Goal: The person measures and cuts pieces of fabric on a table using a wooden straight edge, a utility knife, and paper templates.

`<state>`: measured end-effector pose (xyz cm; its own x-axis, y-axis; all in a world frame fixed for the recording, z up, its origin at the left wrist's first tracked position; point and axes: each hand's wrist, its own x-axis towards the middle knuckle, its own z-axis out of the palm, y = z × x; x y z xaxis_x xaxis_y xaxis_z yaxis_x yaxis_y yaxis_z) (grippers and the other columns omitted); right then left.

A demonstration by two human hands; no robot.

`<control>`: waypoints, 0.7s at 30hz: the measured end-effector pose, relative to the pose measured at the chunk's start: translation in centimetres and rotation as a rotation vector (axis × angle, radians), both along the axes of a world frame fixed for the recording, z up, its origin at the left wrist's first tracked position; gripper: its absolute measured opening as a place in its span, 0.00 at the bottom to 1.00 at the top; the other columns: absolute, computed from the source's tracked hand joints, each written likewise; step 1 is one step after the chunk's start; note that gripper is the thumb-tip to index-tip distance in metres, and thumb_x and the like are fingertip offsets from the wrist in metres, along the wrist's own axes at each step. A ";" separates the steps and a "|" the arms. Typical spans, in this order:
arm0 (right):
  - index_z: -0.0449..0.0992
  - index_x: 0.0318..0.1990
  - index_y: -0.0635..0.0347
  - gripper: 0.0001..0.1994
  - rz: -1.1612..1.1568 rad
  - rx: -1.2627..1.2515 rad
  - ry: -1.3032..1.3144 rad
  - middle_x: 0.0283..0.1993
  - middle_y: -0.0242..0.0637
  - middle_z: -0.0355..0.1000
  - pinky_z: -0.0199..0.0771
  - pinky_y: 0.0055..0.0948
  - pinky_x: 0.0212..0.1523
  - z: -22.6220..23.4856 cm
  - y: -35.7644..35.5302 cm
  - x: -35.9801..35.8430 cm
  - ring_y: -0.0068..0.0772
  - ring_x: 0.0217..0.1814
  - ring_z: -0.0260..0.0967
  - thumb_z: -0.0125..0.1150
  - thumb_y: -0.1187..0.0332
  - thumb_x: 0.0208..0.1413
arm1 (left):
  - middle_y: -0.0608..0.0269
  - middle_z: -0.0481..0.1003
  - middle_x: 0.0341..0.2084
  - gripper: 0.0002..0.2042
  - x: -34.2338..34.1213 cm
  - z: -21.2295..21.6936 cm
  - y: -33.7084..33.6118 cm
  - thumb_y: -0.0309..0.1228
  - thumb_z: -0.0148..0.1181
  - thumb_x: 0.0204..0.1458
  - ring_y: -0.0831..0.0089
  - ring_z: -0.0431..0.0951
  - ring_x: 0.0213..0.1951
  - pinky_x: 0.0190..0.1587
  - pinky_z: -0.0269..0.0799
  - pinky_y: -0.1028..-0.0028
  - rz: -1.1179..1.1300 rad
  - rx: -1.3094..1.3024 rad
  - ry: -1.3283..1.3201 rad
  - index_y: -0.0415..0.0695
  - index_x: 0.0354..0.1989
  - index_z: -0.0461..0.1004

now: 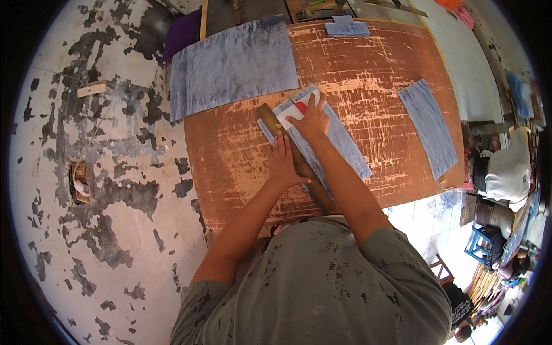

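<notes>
On the scratched brown table (230,190) in front of me, a dark wooden strip (303,164) lies slanted across cut pieces of blue mottled fabric (344,141). My left hand (282,167) presses on the strip, its fingers stretched forward and its thumb spread to the right. Beyond it, my right hand (313,121) rests with thumb and forefinger apart on a flat white piece with a red patch (284,112). That white piece lies over the far end of the fabric, partly hidden by the fingers.
A large blue fabric sheet (233,69) covers the far left of the table. Another strip (428,129) lies on the right, with a small folded stack (347,27) at the far edge. A peeling wall (132,230) borders the left; a blue stool (478,246) stands at right.
</notes>
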<state>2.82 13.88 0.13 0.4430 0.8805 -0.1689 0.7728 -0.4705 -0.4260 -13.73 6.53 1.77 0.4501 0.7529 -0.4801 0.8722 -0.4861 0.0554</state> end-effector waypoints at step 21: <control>0.51 0.80 0.62 0.62 -0.047 -0.089 0.065 0.86 0.54 0.38 0.86 0.43 0.45 0.5 -15.6 3.4 0.54 0.48 0.83 0.81 0.38 0.45 | 0.36 0.29 0.82 0.85 -0.2 -0.5 -0.2 0.75 0.77 0.26 0.43 0.31 0.83 0.80 0.40 0.40 -0.006 -0.010 0.001 0.28 0.81 0.31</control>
